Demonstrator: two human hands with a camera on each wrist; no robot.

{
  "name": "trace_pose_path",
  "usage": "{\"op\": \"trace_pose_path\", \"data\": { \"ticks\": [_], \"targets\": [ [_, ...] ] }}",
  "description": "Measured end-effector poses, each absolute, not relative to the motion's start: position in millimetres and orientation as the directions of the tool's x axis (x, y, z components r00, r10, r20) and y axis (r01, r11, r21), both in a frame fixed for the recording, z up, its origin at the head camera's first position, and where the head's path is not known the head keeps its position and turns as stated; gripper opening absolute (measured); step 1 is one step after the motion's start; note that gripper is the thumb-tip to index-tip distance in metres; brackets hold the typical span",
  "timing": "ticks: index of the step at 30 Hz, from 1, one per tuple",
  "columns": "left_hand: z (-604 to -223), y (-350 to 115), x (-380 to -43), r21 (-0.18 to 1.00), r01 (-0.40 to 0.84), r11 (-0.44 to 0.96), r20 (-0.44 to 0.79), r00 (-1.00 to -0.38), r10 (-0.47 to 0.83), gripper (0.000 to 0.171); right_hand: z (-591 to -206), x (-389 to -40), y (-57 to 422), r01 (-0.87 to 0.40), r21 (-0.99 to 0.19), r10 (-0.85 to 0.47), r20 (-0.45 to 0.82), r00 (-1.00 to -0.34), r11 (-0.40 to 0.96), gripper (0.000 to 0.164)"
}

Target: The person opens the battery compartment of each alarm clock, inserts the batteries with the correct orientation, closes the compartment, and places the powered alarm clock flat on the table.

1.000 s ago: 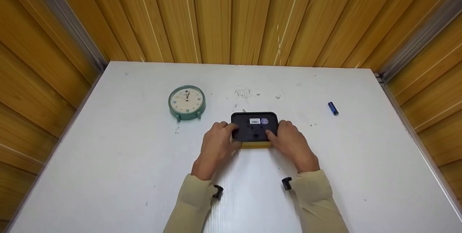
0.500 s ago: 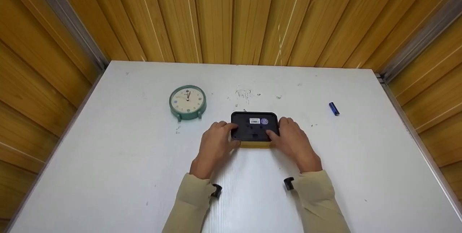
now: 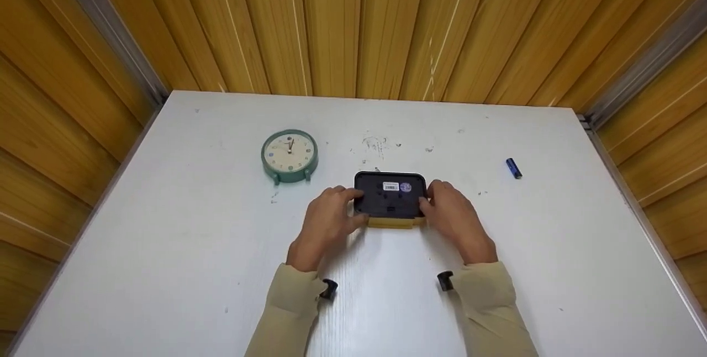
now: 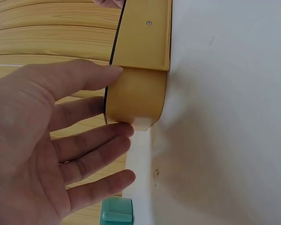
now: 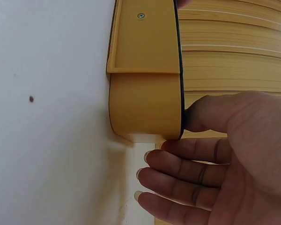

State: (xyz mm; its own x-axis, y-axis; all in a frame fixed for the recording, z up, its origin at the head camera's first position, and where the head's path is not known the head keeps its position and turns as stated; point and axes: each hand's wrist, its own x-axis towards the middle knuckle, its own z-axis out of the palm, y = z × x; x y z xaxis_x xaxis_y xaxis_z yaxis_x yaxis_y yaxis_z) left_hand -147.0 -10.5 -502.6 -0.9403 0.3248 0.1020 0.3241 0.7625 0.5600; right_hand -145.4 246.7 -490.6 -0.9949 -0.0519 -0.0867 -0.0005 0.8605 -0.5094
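Observation:
A rectangular yellow clock (image 3: 390, 223) with a black back (image 3: 371, 183) lies face down on the white table. Its back carries a barcode sticker and a round purple one; the face is hidden. At its left end, my left hand (image 3: 326, 216) holds the clock, with the thumb at the near edge and the index finger on the back. From the right, my right hand (image 3: 454, 217) grips the other end, its thumb on the back's edge and fingers along the side. The wrist views show the yellow casing (image 4: 138, 93) with a screw in its near side.
Beyond my left hand, a round green alarm clock (image 3: 290, 152) lies face up. A blue battery (image 3: 513, 168) lies on the table (image 3: 552, 235) at the far right. Yellow wood-patterned panels (image 3: 359, 25) stand behind and at both sides.
My right thumb has slid from the black back towards its right edge. The clock stays in place, and my left hand has barely moved.

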Motion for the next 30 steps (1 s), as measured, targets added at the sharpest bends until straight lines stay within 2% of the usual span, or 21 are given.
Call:
{"op": "trace_pose_path", "data": {
  "ticks": [5, 9, 15, 23, 26, 30],
  "targets": [
    [-506, -8, -148, 0.559, 0.305, 0.771, 0.097, -0.947, 0.305, 0.042, -490, -144, 244, 0.001, -0.498, -0.009, -0.017, -1.000, 0.867, 0.028],
    [-509, -4, -146, 0.530, 0.290, 0.797, 0.101, -0.955, 0.280, 0.049, -489, -142, 236, -0.056, -0.508, -0.014, 0.086, -0.996, 0.859, 0.037],
    [-513, 3, -143, 0.475, 0.300, 0.827, 0.147, -0.954, 0.261, 0.057, -492, -139, 218, -0.205, -0.507, -0.149, 0.149, -0.978, 0.837, 0.038],
    [-511, 6, -143, 0.355, 0.295, 0.887, 0.164, -0.954, 0.252, 0.057, -500, -137, 207, -0.376, -0.378, -0.278, 0.289, -0.916, 0.846, 0.036],
    [-510, 9, -143, 0.305, 0.298, 0.905, 0.179, -0.951, 0.252, 0.055, -500, -139, 208, -0.414, -0.336, -0.328, 0.285, -0.901, 0.846, 0.032],
    [-512, 12, -141, 0.257, 0.303, 0.918, 0.221, -0.943, 0.249, 0.054, -495, -145, 213, -0.464, -0.282, -0.420, 0.204, -0.884, 0.840, 0.030]
  ]
}}
